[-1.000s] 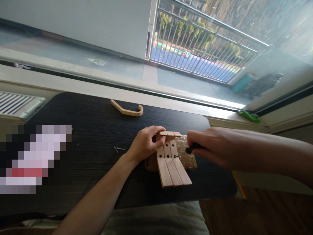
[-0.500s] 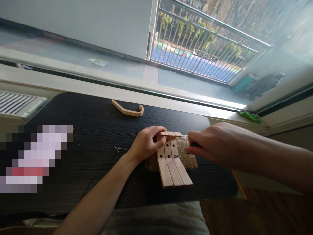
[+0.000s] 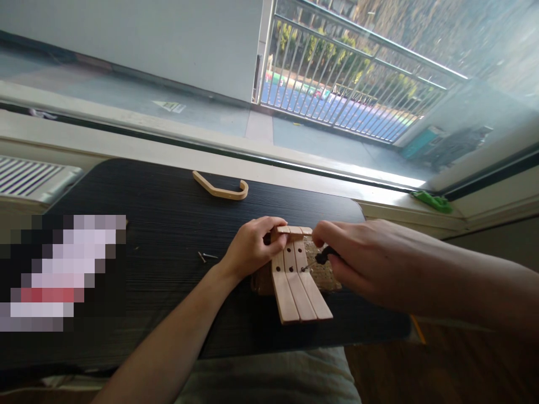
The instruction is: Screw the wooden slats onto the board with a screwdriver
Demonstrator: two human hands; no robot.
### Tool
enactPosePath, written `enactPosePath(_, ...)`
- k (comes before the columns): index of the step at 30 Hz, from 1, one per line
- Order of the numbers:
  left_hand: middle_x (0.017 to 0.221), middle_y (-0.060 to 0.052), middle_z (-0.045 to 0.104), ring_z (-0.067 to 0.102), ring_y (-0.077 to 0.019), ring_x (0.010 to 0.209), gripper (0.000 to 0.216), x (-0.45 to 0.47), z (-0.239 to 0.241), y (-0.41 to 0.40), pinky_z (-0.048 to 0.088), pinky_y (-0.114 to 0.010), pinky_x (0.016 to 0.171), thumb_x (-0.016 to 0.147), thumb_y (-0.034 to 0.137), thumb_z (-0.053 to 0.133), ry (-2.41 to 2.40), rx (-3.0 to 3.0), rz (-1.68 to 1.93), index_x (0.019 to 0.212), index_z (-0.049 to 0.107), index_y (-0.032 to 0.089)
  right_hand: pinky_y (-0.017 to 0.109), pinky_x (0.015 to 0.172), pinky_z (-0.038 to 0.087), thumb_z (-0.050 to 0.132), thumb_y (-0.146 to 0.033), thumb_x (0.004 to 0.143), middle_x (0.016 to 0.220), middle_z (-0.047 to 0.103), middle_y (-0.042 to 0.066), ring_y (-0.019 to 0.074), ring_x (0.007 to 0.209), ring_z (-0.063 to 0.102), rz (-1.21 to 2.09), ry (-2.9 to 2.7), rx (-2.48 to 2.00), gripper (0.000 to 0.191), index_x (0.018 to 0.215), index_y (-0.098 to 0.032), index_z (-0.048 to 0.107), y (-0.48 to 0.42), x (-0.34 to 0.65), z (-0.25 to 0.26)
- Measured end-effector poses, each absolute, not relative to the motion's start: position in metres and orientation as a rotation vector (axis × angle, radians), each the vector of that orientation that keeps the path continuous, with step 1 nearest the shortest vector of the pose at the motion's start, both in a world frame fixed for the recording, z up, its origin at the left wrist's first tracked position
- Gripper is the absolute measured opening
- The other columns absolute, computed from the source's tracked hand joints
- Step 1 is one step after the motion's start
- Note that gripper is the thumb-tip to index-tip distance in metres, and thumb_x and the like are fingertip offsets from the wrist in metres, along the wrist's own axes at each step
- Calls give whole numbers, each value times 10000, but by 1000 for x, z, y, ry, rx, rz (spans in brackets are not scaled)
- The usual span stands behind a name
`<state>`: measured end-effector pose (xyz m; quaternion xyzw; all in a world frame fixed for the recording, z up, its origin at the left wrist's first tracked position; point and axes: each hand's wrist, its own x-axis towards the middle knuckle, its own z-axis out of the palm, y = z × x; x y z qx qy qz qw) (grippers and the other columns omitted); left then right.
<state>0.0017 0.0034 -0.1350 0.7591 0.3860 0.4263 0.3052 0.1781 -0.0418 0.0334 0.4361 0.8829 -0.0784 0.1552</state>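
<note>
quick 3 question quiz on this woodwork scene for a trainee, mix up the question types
1. True or false: the right hand holds a screwdriver with its tip at the slatted wooden piece.
2. The loose screws lie: A) on the black table, left of the left hand; B) on top of the slats; C) on the windowsill.
3. Short answer: what lies alone near the table's far edge?

Key: 1 true. 2 A. 3 the curved wooden piece.
</note>
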Motion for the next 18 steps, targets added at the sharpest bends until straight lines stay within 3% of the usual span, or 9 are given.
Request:
enactPosePath(3, 935, -55, 736, 663, -169, 806, 179, 2, -135, 3, 526, -283, 719, 838, 194, 608, 1021, 2015, 1141, 1000, 677, 165, 285, 523, 233, 413, -208, 921, 724, 624, 0, 136, 553, 512, -399, 2502, 1237, 88, 921, -213, 501, -40, 177, 36)
enactPosePath(11, 925, -49, 734, 658, -162, 790, 179, 2, -136, 4, 520, -278, 702, 843, 201, 608, 1006, 2013, 1144, 1003, 677, 163, 249, 482, 242, 432, -242, 949, 678, 609, -19, 101, 494, 491, -514, 2436, 1252, 123, 970, -223, 552, -38, 180, 35)
enactPosePath(18, 892, -52, 725, 644, -152, 749, 182, 2, -137, 4, 514, -275, 665, 840, 194, 602, 1000, 2019, 1150, 1001, 676, 153, 233, 471, 263, 463, -223, 927, 661, 570, -22, 100, 503, 488, -490, 2397, 1216, 94, 888, -220, 549, -35, 188, 36)
